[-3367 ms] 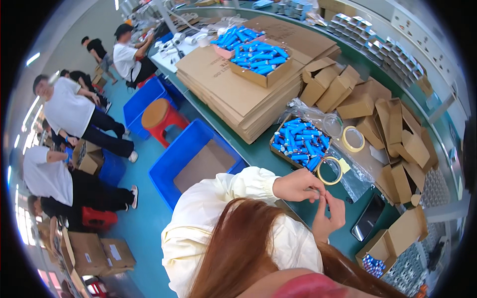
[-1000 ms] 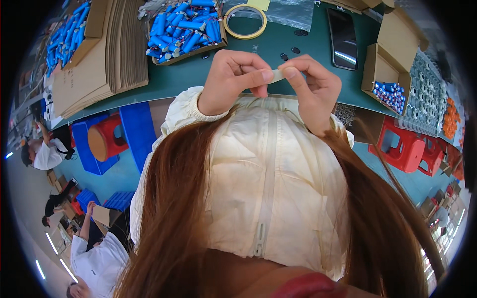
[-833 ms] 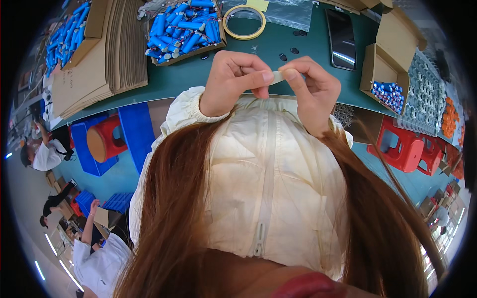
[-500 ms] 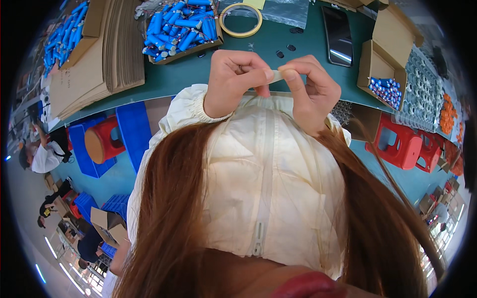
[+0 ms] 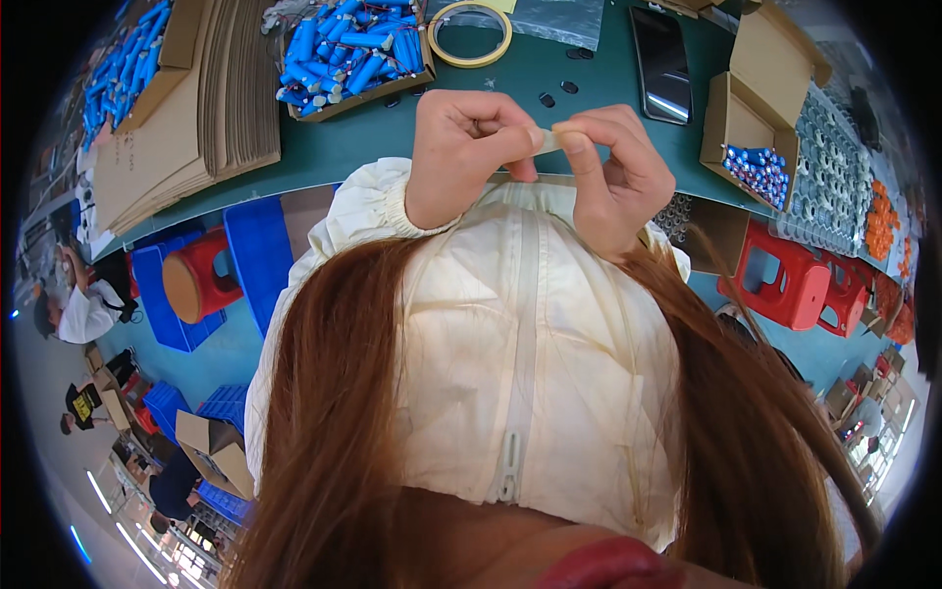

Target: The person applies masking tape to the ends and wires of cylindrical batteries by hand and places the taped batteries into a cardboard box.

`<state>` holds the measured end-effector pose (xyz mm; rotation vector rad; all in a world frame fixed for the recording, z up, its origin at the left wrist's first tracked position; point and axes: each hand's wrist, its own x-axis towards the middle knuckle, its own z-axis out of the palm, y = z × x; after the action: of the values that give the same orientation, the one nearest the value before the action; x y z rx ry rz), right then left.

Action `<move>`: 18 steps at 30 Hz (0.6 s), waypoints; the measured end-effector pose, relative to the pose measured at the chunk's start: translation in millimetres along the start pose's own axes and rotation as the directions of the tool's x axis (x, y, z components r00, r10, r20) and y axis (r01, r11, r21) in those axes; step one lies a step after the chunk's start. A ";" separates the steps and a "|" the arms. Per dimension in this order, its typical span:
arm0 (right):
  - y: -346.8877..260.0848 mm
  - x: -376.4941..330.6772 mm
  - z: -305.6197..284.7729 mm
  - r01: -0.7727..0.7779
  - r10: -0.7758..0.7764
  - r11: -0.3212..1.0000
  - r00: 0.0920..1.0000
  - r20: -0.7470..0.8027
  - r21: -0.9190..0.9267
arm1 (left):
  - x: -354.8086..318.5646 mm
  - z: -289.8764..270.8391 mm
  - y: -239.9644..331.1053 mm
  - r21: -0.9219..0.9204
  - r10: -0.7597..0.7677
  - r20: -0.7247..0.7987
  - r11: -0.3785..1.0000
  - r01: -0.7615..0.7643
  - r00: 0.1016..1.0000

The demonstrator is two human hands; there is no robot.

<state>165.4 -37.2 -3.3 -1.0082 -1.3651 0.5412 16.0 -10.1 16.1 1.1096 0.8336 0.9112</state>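
Left hand point(image 5: 469, 157), one: thumb and forefinger pinching one end of a pale strip point(image 5: 549, 142). Right hand point(image 5: 620, 177), one: pinching the other end. Strip, one: short, suspended between both sets of fingertips. Risks, as judged: a slipping grip may drop it; an uneven pull may tear it; a lowered hand may scatter the black oval pieces point(image 5: 569, 87) beyond. Oval pieces: at least four. Tape roll point(image 5: 471, 62), yellowish: one. Phone point(image 5: 660, 64), dark-screened: one. Blue cylinders point(image 5: 368, 40), left carton: too heaped to count. Blue-and-silver cylinders point(image 5: 756, 169), right carton: likewise. Red stools point(image 5: 790, 285), rightward: two.
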 end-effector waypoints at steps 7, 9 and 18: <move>-9.1 13.8 -22.2 0.244 -0.233 0.970 0.909 -0.345 -0.011 | 7.3 -16.9 -11.0 0.038 0.118 -0.168 0.993 -0.113 0.979; -8.2 21.0 -30.7 0.303 -0.297 0.952 0.891 -0.343 -0.038 | 7.4 -22.0 -15.2 -0.033 0.129 -0.146 0.990 -0.135 0.981; 17.0 28.8 -84.4 -0.093 0.041 0.993 0.845 -0.534 -0.071 | 17.4 -19.1 -12.5 0.006 0.025 -0.060 1.000 -0.025 0.998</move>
<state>255.2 -28.0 6.3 -1.1803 -0.8633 0.2166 8.1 10.4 -2.3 1.1039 0.8738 0.9677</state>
